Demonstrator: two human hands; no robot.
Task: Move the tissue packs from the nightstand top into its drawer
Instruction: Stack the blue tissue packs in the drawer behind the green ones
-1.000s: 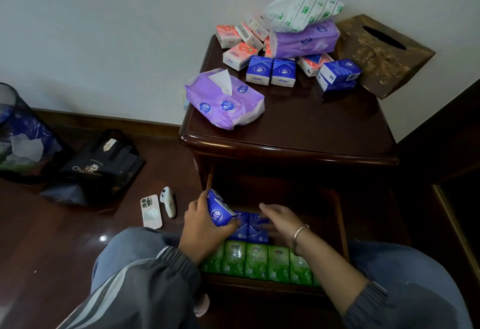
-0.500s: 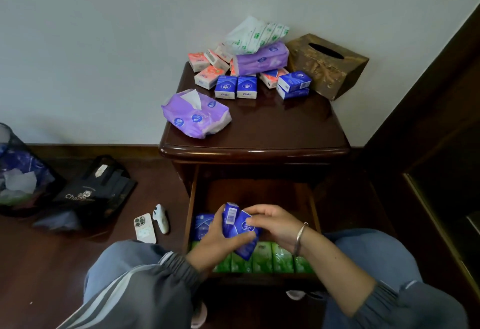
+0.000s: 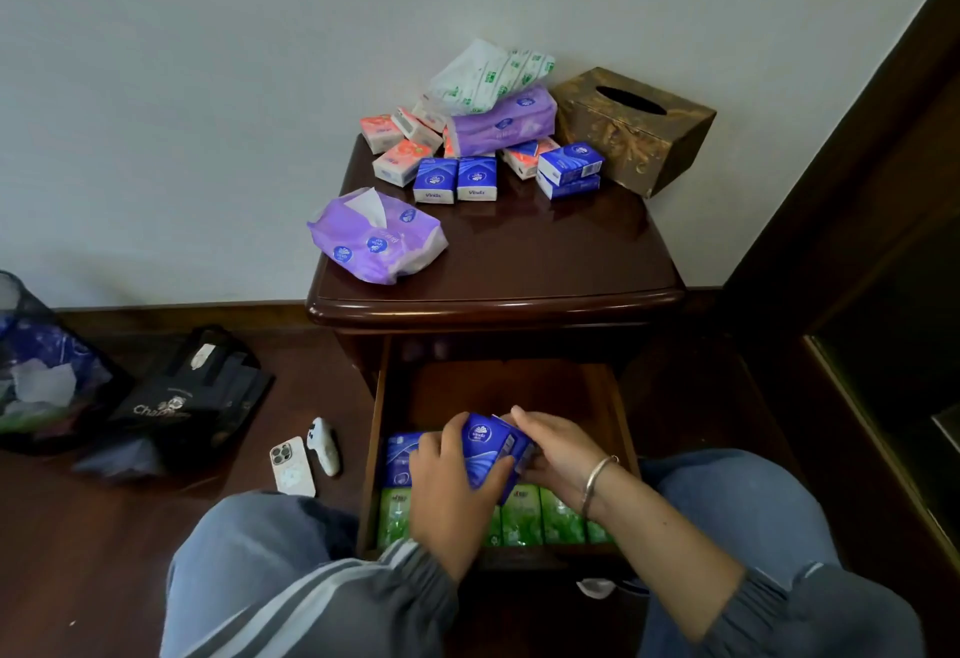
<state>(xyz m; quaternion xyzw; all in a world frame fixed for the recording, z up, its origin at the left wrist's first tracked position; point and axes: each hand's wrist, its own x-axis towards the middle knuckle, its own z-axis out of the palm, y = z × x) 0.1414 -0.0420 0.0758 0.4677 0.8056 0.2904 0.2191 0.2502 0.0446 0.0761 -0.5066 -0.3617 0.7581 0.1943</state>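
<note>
Over the open drawer (image 3: 605,397) both my hands hold blue tissue packs (image 3: 485,449). My left hand (image 3: 452,496) grips them from the left and below, and my right hand (image 3: 558,455) grips them from the right. Inside the drawer a row of green packs (image 3: 540,517) lines the front and a blue pack (image 3: 402,457) lies at the left. On the nightstand top (image 3: 545,252) sit two upright blue packs (image 3: 456,179), two stacked blue packs (image 3: 569,170), several pink packs (image 3: 400,148), an opened purple soft pack (image 3: 376,236) and another purple pack (image 3: 501,127) under a green-white one (image 3: 488,73).
A brown tissue box (image 3: 634,130) stands at the nightstand's back right. On the floor at the left lie a phone (image 3: 292,466), a small white device (image 3: 324,447), a black bag (image 3: 187,397) and a mesh bin (image 3: 36,371). Dark furniture (image 3: 883,294) is on the right.
My hands have shifted the blue packs slightly right and lower over the drawer. The head camera has pulled back, so the whole nightstand top now shows.
</note>
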